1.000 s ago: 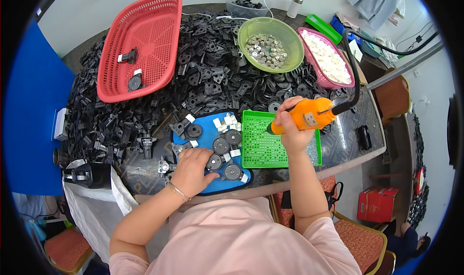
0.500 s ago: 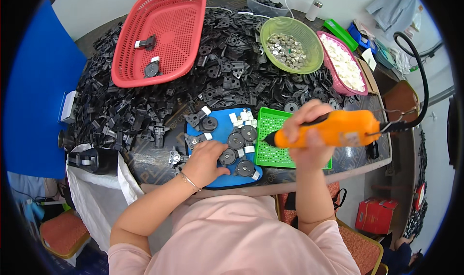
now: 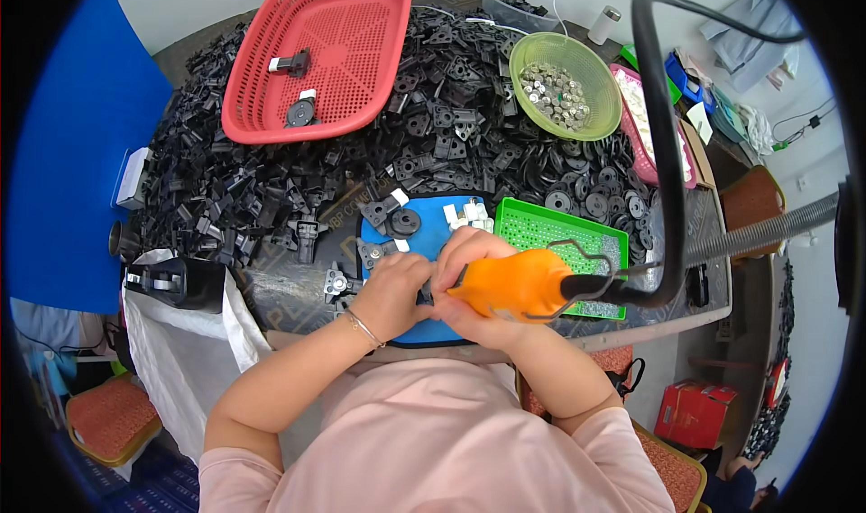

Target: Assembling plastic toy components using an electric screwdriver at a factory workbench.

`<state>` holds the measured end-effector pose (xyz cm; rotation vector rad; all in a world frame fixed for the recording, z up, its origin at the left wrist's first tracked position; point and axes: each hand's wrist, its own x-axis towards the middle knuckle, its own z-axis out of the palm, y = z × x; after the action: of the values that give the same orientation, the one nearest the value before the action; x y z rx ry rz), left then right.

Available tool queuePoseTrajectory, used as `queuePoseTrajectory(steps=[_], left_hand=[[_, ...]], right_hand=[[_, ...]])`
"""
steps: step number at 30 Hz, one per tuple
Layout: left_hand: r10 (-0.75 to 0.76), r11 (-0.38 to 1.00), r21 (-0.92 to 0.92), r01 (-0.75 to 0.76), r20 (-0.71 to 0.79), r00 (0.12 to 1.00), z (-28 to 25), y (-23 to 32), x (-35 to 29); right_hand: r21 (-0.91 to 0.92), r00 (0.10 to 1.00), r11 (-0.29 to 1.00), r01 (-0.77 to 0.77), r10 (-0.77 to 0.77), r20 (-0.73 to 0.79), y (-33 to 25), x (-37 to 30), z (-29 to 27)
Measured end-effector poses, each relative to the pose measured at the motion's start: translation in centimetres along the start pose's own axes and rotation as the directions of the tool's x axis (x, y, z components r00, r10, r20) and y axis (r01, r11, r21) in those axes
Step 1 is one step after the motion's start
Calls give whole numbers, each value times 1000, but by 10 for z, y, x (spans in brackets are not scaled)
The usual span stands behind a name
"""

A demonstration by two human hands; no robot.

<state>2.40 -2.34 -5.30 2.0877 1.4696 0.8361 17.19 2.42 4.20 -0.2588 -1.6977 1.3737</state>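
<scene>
My right hand (image 3: 469, 288) grips an orange electric screwdriver (image 3: 519, 283), its black cable trailing off to the right. Over the blue mat (image 3: 433, 331), the tool's front end points at my left hand (image 3: 392, 288). The fingers of that hand are curled in on a black round plastic part (image 3: 426, 293), mostly hidden; both hands meet there. Beside my left hand lie black brackets with white ends, one joined to a black wheel (image 3: 405, 223). White plastic pieces (image 3: 469, 214) sit at the mat's far edge. The screwdriver's tip is hidden behind my fingers.
A green tray (image 3: 577, 229) with small screws stands right of the mat. Black plastic parts (image 3: 451, 134) are heaped behind, under a red basket (image 3: 379, 107). A green basket (image 3: 591, 121) holds metal pieces; a pink basket (image 3: 690, 166) holds white ones.
My right hand has brought the screwdriver left from above the green tray to my left hand over the mat. The cable has swung across the table's right side, and the view has shifted slightly.
</scene>
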Motion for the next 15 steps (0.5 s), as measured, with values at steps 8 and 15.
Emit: queuePoseTrajectory(steps=[8,15], left_hand=[[-17,999,-42,18,10,1000,-4,4,1],[-109,993,59,101,147,983,-20,21,1]], right_hand=[[30,993,999,46,-49,110,8,2,-6],[337,987,937,91,-40,-157,-30,11,-60]])
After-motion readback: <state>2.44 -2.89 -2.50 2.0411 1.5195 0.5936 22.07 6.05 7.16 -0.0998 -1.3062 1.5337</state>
